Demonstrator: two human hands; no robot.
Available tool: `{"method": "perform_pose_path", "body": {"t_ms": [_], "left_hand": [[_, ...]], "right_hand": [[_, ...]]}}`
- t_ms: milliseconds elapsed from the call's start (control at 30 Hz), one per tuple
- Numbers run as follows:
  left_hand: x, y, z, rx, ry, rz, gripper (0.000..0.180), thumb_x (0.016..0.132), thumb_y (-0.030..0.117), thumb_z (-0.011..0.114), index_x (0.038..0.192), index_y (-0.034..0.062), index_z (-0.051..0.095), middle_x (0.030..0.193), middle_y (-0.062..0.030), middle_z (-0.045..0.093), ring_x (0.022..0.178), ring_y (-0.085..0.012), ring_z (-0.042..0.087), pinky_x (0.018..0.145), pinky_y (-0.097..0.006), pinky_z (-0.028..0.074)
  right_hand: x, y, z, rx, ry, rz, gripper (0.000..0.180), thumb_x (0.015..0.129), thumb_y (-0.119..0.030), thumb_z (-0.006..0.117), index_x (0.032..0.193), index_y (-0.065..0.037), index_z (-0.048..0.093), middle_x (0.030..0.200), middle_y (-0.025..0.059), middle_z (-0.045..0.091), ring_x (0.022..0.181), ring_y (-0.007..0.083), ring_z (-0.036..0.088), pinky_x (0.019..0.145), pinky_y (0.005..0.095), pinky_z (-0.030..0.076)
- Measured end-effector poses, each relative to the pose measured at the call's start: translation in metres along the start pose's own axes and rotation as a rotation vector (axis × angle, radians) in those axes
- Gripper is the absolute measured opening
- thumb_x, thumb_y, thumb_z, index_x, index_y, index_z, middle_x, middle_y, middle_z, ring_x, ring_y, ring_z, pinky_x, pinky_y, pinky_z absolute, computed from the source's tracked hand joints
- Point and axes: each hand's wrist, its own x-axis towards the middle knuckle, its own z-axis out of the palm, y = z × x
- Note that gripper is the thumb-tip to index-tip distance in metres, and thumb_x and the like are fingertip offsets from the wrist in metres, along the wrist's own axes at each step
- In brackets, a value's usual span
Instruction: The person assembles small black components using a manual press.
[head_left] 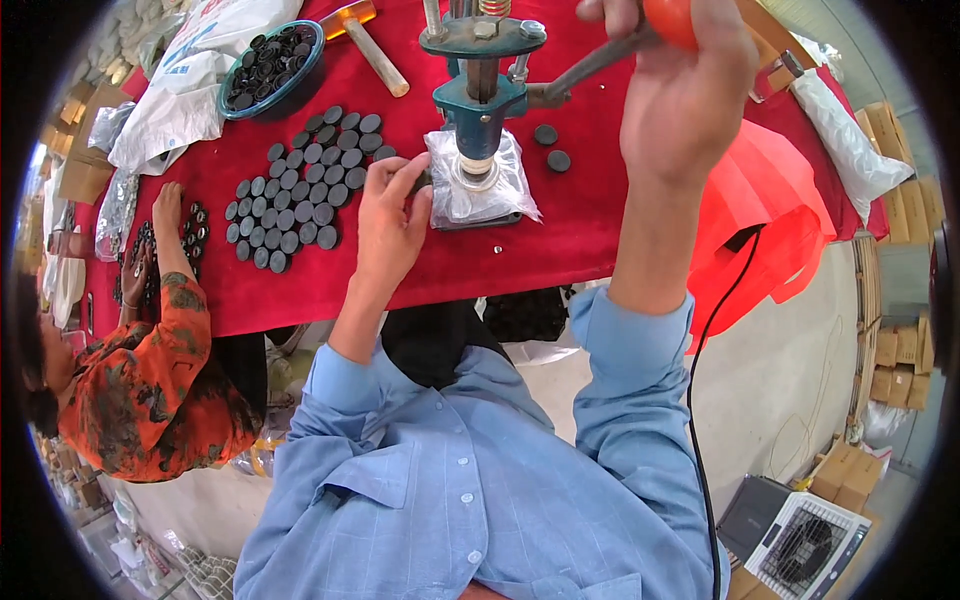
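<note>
While my view runs from the left edge, I first see a co-worker in an orange patterned top (140, 380), that person's hand (165, 210) resting among dark discs at the far end of the red-covered table (560, 240). Next along, a blue bowl (272, 68) holds more dark caps, white plastic bags (180, 90) lie beside it, and a wooden-handled mallet (372, 45) lies past its rim. Below the bowl, a field of dark round caps (305, 190) sits in loose rows on the cloth.

My left hand (388, 220) comes next, fingers narrowed in a pinch on a small dark piece right at the foot of the teal hand press (480, 85). Under the ram, the pale round workpiece (477, 170) rests on a clear plastic sheet (480, 195) over the press base. Two loose caps (552, 147) lie just to the right of it.

Furthest right, my right hand (690, 90) is wrapped tight around the orange knob of the press lever (590, 65), raised high.

I judge this to be the loading step: the part is being seated under the ram. The next move, as I read it, calls for clearing my left fingertips from the die before the lever is pulled down, with the piece sitting square.
</note>
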Motion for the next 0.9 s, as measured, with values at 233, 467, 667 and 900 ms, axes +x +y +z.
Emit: {"method": "perform_pose_path", "body": {"t_ms": [233,467,667,900], "left_hand": [[0.014,0.003,0.036,-0.071,-0.021,-0.007,0.061,0.083,0.003,0.083,0.140,0.0045,0.062,0.112,-0.0135,0.070,0.095,-0.0296,0.069,0.080,-0.039,0.058],[0.015,0.005,0.054,-0.111,0.078,-0.056,0.080,0.081,0.007,0.087,0.151,0.0045,0.049,0.116,-0.0120,0.073,0.096,-0.0270,0.068,0.079,-0.038,0.058],[0.013,0.003,0.052,-0.160,0.087,-0.012,0.079,0.082,0.007,0.087,0.151,0.0031,0.048,0.118,-0.0126,0.072,0.099,-0.0277,0.068,0.080,-0.038,0.058],[-0.015,-0.022,0.012,0.154,0.235,0.064,0.050,0.083,0.008,0.084,0.130,0.0049,0.067,0.123,-0.0128,0.068,0.107,-0.0321,0.063,0.089,-0.042,0.055]], "right_hand": [[0.029,0.003,0.004,-0.801,0.181,0.171,0.040,0.108,-0.041,0.054,0.093,-0.005,0.064,0.078,0.0036,0.059,0.074,0.0145,0.059,0.080,0.0345,0.054],[0.019,-0.004,0.008,-0.825,0.150,0.144,0.039,0.108,-0.041,0.054,0.096,-0.004,0.063,0.079,0.0042,0.059,0.074,0.0139,0.059,0.079,0.0343,0.054],[-0.013,-0.023,0.032,-0.915,0.226,0.100,0.041,0.109,-0.042,0.051,0.098,-0.003,0.062,0.083,0.0074,0.060,0.070,0.0155,0.058,0.073,0.0343,0.053],[-0.085,-0.066,0.026,-0.830,-0.043,0.116,0.050,0.106,-0.050,0.054,0.106,-0.001,0.063,0.092,0.0150,0.065,0.082,0.0293,0.067,0.082,0.0454,0.053]]}}
